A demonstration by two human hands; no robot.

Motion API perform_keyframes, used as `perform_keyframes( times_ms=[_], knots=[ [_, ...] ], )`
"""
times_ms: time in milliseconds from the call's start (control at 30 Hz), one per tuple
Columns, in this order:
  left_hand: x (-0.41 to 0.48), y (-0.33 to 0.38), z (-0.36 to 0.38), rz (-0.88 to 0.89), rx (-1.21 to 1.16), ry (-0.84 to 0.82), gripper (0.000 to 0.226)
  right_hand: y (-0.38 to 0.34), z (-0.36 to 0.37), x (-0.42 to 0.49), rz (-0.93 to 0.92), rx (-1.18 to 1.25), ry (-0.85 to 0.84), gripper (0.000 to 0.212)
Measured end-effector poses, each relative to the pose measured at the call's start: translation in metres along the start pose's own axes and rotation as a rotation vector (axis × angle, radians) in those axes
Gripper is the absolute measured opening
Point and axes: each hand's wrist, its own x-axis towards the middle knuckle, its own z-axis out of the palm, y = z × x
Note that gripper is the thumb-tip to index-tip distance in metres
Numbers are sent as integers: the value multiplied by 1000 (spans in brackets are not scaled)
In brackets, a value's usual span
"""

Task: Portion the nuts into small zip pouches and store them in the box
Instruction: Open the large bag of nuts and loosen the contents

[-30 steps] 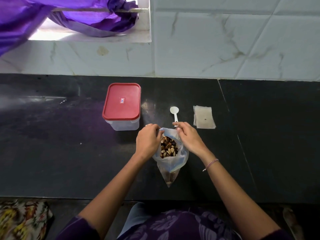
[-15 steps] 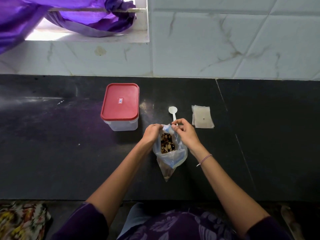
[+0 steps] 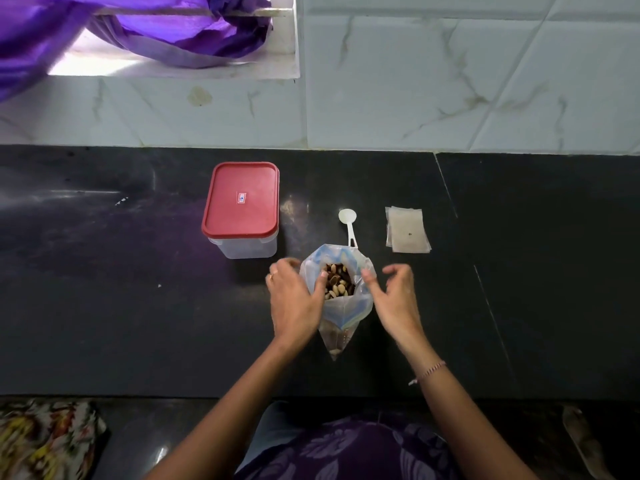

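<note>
From my remote seat, on a black counter under a purple curtain, the red-lidded box stands closed at far left of the group. Just right and nearer, the left hand sits beside the plastic bag, fingers loose; its thumb seems to touch the rim, though blur makes me unsure. The bag stands open at centre with the nuts showing inside. A white spoon lies beyond it, the handle end hidden by the rim. The right hand hovers at the bag's right side, fingers loosely curled around nothing. The flat zip pouches lie stacked at far right, untouched.
</note>
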Motion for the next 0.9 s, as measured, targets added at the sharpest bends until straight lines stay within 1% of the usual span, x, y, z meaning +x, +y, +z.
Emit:
perform_keyframes(
  times_ms=[133, 200, 300, 367, 400, 533, 633, 733, 800, 900],
  knots=[
    [-22, 1, 8, -424, -367, -251, 31, 7, 16, -25, 249, 252, -184, 43],
    [-26, -2, 14, -542, -481, -273, 27, 9, 24, -30, 376, 416, -230, 40],
    [-25, -8, 17, -638, -596, -306, 33, 11, 30, -31, 498, 646, -278, 45],
    [-23, -12, 17, -710, -660, -344, 42, 11, 31, -33, 527, 680, -314, 51],
    [-23, -13, 17, -745, -687, -361, 43, 12, 32, -34, 534, 679, -329, 51],
    [-24, -12, 15, -860, -821, -392, 24, 17, 34, -35, 582, 691, -352, 48],
    [-23, -11, 14, -921, -857, -382, 15, 20, 31, -36, 589, 710, -354, 35],
    [-22, -9, 15, -967, -872, -360, 7, 21, 29, -38, 606, 725, -327, 27],
    [-22, -6, 15, -985, -900, -360, 8, 23, 28, -39, 660, 779, -299, 24],
    [-22, -5, 14, -1010, -960, -356, 11, 24, 25, -40, 744, 932, -253, 17]
  ],
)
